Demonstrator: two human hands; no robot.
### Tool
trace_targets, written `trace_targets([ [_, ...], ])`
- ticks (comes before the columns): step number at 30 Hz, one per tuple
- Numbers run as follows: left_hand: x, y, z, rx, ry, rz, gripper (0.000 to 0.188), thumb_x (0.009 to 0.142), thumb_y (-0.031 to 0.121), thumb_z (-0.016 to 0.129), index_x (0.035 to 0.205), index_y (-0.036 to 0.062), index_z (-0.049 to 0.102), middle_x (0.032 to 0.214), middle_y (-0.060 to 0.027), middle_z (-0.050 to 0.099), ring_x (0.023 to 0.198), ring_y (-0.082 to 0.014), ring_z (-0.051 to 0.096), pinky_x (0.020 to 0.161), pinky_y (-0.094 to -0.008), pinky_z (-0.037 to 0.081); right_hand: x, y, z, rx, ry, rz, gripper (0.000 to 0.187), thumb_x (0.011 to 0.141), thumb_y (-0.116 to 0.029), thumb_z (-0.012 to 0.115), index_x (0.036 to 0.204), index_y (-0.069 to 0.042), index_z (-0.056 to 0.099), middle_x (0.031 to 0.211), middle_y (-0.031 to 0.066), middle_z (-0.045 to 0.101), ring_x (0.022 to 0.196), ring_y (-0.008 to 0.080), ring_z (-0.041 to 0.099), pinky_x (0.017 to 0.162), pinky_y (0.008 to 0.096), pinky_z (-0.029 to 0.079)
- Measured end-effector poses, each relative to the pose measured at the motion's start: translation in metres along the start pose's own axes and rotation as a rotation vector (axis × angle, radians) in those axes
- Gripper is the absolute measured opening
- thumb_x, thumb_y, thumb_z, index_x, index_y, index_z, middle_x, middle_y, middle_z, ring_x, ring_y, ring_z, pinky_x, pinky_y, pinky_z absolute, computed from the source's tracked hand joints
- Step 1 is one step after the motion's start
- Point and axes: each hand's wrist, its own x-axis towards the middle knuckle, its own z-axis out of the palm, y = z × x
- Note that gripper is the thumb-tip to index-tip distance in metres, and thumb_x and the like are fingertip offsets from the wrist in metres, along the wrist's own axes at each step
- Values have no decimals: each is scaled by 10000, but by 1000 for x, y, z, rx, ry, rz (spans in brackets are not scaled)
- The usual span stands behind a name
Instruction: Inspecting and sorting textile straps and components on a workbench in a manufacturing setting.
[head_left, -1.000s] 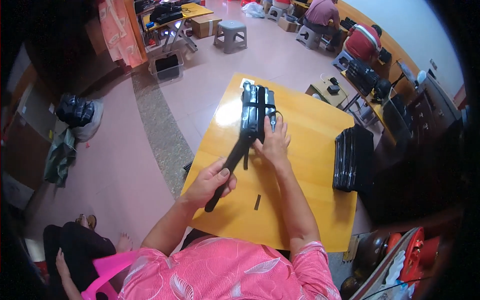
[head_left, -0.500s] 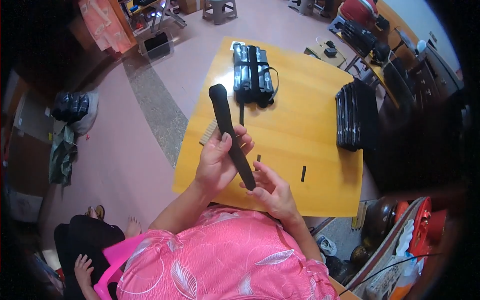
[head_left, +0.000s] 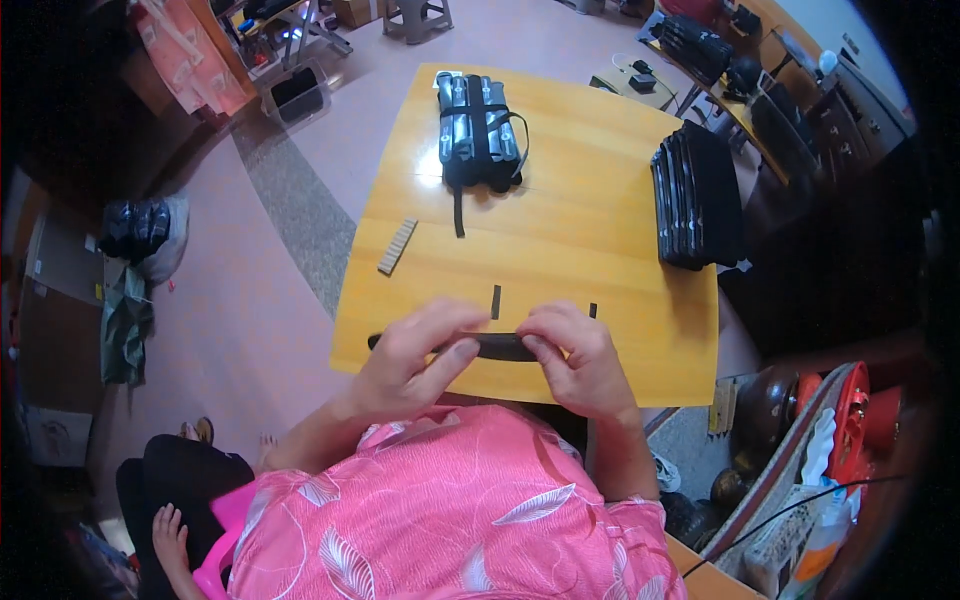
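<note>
A long, narrow black fabric roll (head_left: pixel 508 347) is held level over the near edge of the yellow table (head_left: pixel 560 250). My left hand (head_left: pixel 415 358) curls over its left part, fingers above and thumb below, and covers much of it. At the right end, my right hand (head_left: pixel 580 362) pinches the roll between thumb and fingers. Just beyond my hands lie two short black strips (head_left: pixel 496 302), one partly hidden by my right hand. A beige ridged block (head_left: pixel 397 247) rests farther left on the table.
A strapped bundle of black, shiny-wrapped rolls (head_left: pixel 480 130) sits at the far left of the table, its strap trailing nearer. A stack of black flat cases (head_left: pixel 695 195) stands at the right edge. Someone in black trousers (head_left: pixel 180 490) sits at lower left.
The black roll has swung from a steep, raised slant to level, and is lower. My left hand has turned over it; my right hand now grips the right end. The view has shifted slightly.
</note>
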Motion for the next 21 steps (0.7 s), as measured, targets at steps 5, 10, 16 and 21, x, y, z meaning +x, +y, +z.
trace_targets([
  [5,25,-18,22,-401,-199,-239,409,933,90,556,1306,-27,436,1034,-125,617,880,-158,604,768,-286,489,8,-5,5,78,36,-87,145,782,40,637,923,17,613,887,171,603,838,333,616,720,356,500],
  [10,27,-25,29,-644,-189,-422,378,939,91,553,1290,-21,469,978,-72,629,854,-107,586,746,-243,492,-15,27,10,444,251,284,221,877,-35,620,1084,39,595,946,95,628,900,188,622,775,294,512],
  [16,33,-27,36,-768,-139,-543,275,937,95,554,1185,-22,537,950,-74,625,812,-98,582,722,-227,489,-23,38,11,643,149,446,209,918,-58,579,1100,41,606,947,66,634,826,121,610,740,245,504],
  [21,30,-37,45,-890,-73,-593,246,919,81,571,1132,-35,530,955,-78,615,838,-117,601,708,-245,506,-18,40,16,669,148,458,165,908,-63,600,1042,26,634,918,44,636,816,108,604,741,236,502],
])
